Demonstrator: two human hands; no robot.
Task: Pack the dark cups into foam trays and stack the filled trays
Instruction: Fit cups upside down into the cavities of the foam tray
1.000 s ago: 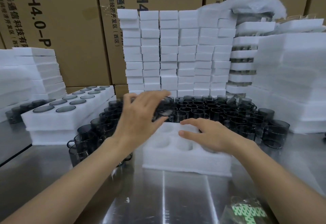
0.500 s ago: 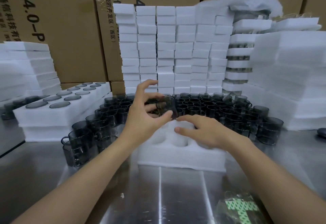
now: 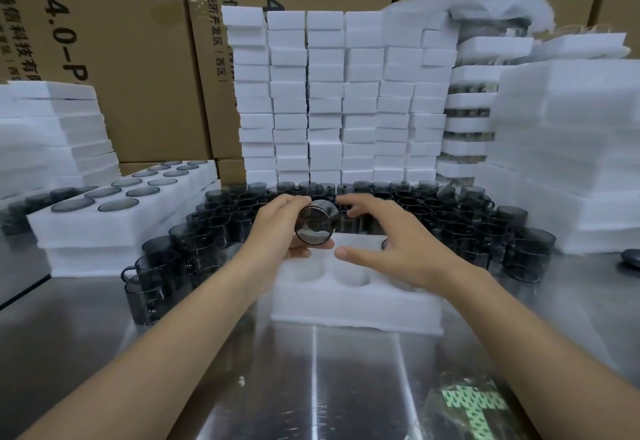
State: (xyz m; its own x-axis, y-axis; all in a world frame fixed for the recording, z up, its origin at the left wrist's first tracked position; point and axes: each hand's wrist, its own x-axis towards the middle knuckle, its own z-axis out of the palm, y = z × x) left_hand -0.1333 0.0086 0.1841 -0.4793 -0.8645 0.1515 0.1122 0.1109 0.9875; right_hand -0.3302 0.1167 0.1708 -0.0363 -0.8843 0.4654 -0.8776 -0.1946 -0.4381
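The left hand (image 3: 277,228) holds one dark cup (image 3: 317,223) tipped on its side above the far edge of the foam tray (image 3: 353,304), fingers curled over the top of it and thumb beneath, a round end facing the camera. The right hand (image 3: 398,249) hovers just beside the cup over the tray, its fingers spread and holding nothing; whether a fingertip touches the cup cannot be told. The tray lies in the middle of the table (image 3: 311,370), round pockets upward, with a broad band of bare steel between its near edge and the table's near edge. Loose cups (image 3: 450,218) crowd close round the tray's left, far and right sides. Toward the left edge a filled tray (image 3: 104,228) sits on another tray. Columns of white foam blocks (image 3: 339,93) line the far edge in front of cardboard boxes (image 3: 138,58), and a tall foam stack (image 3: 571,145) walls in the right side. A clear bag (image 3: 471,405) with a green pattern lies near the near right corner.
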